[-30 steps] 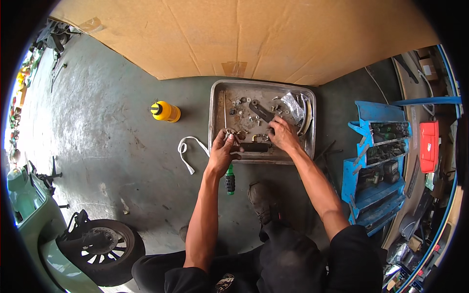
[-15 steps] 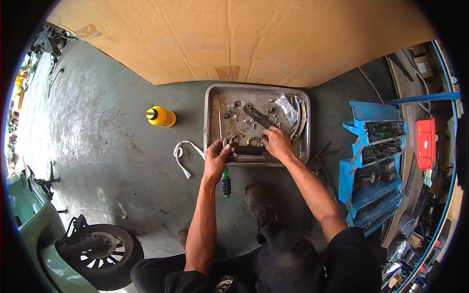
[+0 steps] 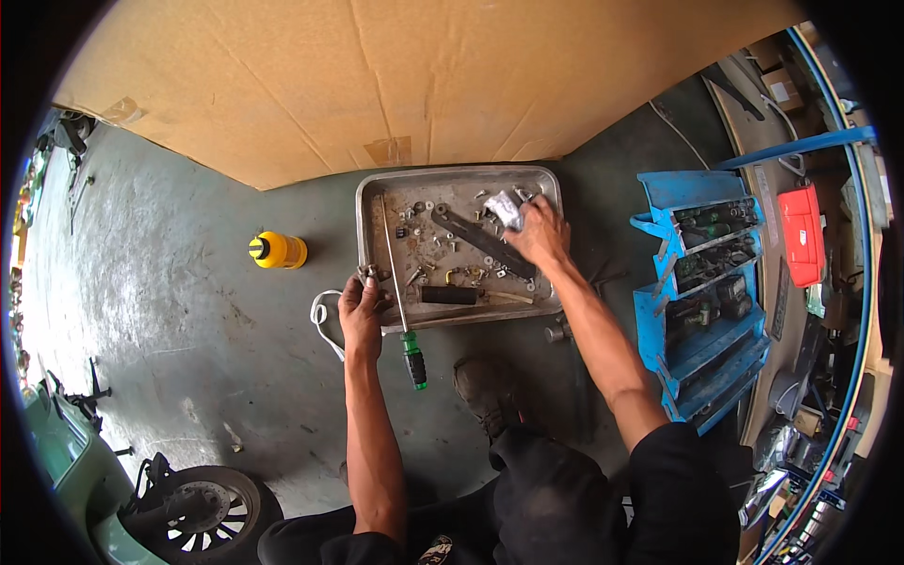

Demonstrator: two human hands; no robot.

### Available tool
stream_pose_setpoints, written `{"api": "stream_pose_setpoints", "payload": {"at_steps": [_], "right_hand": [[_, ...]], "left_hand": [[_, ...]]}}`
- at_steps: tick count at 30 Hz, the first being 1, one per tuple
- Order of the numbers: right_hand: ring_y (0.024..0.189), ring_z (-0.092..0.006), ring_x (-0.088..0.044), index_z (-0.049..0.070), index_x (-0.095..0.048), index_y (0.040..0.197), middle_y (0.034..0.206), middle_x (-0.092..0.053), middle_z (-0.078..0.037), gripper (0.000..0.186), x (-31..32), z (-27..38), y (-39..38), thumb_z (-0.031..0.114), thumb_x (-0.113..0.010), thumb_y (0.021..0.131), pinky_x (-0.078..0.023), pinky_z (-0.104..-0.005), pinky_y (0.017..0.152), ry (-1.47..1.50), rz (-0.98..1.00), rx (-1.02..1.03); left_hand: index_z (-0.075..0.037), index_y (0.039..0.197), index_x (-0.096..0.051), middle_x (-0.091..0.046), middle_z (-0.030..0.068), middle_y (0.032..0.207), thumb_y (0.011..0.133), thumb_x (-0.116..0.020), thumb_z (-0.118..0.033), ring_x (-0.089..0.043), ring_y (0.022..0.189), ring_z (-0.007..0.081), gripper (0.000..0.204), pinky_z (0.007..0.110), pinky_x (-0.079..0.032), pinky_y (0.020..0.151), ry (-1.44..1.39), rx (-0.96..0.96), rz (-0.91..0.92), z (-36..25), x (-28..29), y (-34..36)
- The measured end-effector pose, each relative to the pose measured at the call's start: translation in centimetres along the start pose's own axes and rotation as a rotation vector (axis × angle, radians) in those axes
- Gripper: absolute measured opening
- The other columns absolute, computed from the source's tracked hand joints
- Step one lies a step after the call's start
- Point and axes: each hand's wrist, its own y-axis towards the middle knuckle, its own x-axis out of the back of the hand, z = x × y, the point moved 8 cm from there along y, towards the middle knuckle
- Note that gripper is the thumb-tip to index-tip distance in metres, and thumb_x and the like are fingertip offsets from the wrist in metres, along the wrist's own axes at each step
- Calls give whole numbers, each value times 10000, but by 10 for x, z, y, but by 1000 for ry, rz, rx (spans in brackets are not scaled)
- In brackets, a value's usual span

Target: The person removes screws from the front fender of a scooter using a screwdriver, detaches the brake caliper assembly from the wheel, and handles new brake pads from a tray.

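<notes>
A metal tray (image 3: 365, 226) on the floor holds loose bolts, nuts and small fittings. My left hand (image 3: 361, 315), at its near left corner, pinches a few small bolts (image 3: 368, 273). My right hand (image 3: 543, 234) is closed on a crumpled clear plastic bag (image 3: 505, 208) over the tray's right side; its fingertips are partly hidden. A dark flat bar (image 3: 482, 241) lies diagonally beneath that hand. Close to the near rim are a black cylinder (image 3: 449, 295) and a pale strip (image 3: 509, 297). The green-and-black screwdriver (image 3: 414, 361) leans over the near rim, shaft inside the tray.
A large cardboard box (image 3: 311, 85) stands beyond the tray. To the left are a yellow bottle (image 3: 280, 250) and a white strap (image 3: 320, 315). On the right stand an opened blue toolbox (image 3: 654, 320) and a red case (image 3: 800, 235). A wheel (image 3: 202, 513) is at lower left.
My right hand has moved up and right and taken hold of the plastic bag. The dark bar now lies lower and further right within the tray. The left hand keeps its bolts.
</notes>
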Motion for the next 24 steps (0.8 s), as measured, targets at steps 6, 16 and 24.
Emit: {"api": "stream_pose_setpoints", "payload": {"at_steps": [6, 16, 24], "right_hand": [[1054, -343, -659, 112, -692, 1097, 1112, -677, -127, 480, -32, 41, -87, 358, -802, 700, -537, -479, 888, 291, 228, 37], [1033, -324, -653, 116, -681, 1055, 1082, -677, -110, 411, -13, -20, -33, 262, -825, 699, -511, -419, 926, 302, 61, -148], [1042, -312, -644, 77, -715, 967, 1082, -657, -62, 187, -27, 28, -46, 153, -773, 807, -516, -414, 904, 361, 85, 164]], "left_hand": [[-52, 1126, -627, -695, 39, 1028, 1037, -587, -200, -578, 729, 90, 177, 255, -523, 700, -18, 4, -15, -2, 5, 0], [-92, 1164, -617, -702, 28, 1081, 1046, -569, -209, -591, 786, 98, 173, 275, -521, 763, 27, 31, -2, 0, 11, -5], [-9, 1173, -610, -690, 65, 1059, 1032, -582, -149, -643, 819, 132, 200, 311, -564, 802, 54, 25, 88, 10, -15, -6]]}}
